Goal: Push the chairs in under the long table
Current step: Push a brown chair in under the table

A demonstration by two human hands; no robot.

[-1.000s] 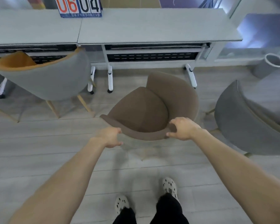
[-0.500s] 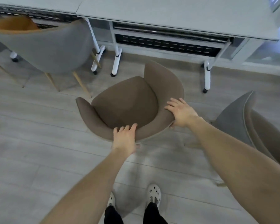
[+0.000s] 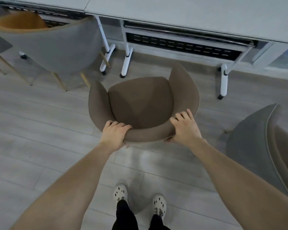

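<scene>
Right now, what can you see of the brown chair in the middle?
The brown chair is a tub-shaped seat in matte brown fabric, with a curved backrest wrapping into two side wings. It stands upright on the wood-look floor, open front facing the long table, not yet under it. The left hand and right hand hold its backrest rim. Its legs are hidden.

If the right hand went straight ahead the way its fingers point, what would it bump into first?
Probably the brown chair itself: the right hand grips its back rim, fingers aimed across the seat toward the long table. Depth is unclear, but the seat cushion looks nearest.
</scene>
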